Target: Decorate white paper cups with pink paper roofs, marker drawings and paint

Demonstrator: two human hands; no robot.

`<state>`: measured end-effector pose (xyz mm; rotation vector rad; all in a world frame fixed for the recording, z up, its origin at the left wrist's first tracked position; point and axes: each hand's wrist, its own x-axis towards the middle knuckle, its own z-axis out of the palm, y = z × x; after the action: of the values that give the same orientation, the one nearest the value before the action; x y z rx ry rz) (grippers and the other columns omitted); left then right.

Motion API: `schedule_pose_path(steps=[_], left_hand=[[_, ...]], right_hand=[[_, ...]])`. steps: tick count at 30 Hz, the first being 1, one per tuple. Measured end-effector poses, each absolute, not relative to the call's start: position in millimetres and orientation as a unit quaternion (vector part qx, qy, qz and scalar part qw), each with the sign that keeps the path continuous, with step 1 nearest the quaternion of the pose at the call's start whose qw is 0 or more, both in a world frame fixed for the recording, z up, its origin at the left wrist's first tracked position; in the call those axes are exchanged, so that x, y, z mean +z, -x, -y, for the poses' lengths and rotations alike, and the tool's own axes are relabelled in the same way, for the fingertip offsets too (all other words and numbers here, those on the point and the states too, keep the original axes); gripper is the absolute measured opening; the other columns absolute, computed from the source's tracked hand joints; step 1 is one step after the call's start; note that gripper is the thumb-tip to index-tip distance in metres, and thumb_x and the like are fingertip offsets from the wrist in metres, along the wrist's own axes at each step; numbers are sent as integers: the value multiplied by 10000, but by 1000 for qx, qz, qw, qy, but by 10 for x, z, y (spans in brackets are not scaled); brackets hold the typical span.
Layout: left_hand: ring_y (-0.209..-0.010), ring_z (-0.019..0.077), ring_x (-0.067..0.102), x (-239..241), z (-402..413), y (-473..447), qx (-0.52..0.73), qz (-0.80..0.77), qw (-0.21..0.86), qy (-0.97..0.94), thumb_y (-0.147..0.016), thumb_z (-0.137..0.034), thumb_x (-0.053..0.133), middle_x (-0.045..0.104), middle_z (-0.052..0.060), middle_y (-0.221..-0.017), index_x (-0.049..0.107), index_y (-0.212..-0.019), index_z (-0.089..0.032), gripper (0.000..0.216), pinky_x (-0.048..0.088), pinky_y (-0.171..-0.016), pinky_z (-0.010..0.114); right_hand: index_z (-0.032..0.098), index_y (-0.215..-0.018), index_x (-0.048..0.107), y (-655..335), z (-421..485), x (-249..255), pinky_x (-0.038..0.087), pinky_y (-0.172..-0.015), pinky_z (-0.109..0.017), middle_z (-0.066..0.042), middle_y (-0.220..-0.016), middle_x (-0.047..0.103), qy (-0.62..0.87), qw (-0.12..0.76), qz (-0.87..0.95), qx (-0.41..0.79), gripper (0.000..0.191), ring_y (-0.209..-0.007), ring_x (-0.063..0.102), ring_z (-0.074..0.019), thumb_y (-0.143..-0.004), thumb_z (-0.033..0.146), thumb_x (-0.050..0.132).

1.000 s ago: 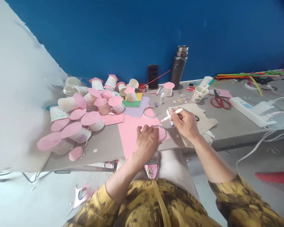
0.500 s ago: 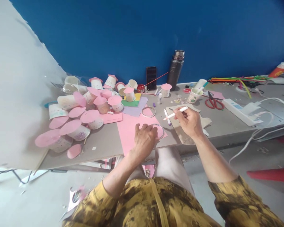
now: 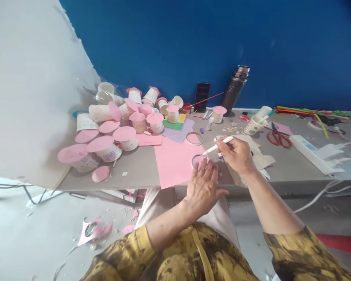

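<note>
Grey worktable (image 3: 134, 171) against a blue wall: the left hand (image 3: 203, 187) presses flat, spread fingers on a clear round ring (image 3: 196, 158) at the edge of a pink paper sheet (image 3: 172, 160). The right hand (image 3: 236, 154) pinches a white marker pen (image 3: 220, 143), its tip at the ring's rim. Tracing seems to be the step in hand, and it calls for a steady ring.

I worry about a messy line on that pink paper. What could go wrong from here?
The ring sits at the right edge of the pink paper, so a line around it may run off the sheet. The left hand only presses it with the fingers, so it might slip as the marker in the right hand pushes against it.
</note>
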<state>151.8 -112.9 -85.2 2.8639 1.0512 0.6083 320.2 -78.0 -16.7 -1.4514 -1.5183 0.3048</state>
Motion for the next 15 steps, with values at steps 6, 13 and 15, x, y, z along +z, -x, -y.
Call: schedule_pose_path(steps=[6, 13, 15], left_hand=[[-1538, 384, 394, -832, 1094, -1580, 199, -337, 23, -920, -967, -644, 576, 514, 260, -1577, 469, -1508, 8, 854, 315, -1267, 517], [-1480, 376, 468, -803, 1057, -1630, 205, -337, 47, -918, -982, -625, 563, 559, 267, -1526, 486, -1486, 12, 816, 336, -1237, 516], [-1494, 369, 449, -810, 1052, -1627, 208, -340, 55, -915, -987, -618, 559, 549, 258, -1540, 474, -1497, 5, 809, 340, -1233, 519]], right_hand=[[196, -890, 727, -2989, 671, -113, 461, -581, -263, -8, -663, 731, 592, 417, 675, 145, 299, -556, 628, -155, -937, 473, 624], [202, -785, 690, -2827, 480, -5, 427, -600, -279, -16, -631, 703, 596, 322, 725, 125, 339, -564, 599, -162, -926, 493, 591], [206, -750, 675, -2814, 429, 6, 414, -600, -282, -18, -626, 698, 600, 306, 730, 116, 339, -565, 586, -162, -921, 488, 595]])
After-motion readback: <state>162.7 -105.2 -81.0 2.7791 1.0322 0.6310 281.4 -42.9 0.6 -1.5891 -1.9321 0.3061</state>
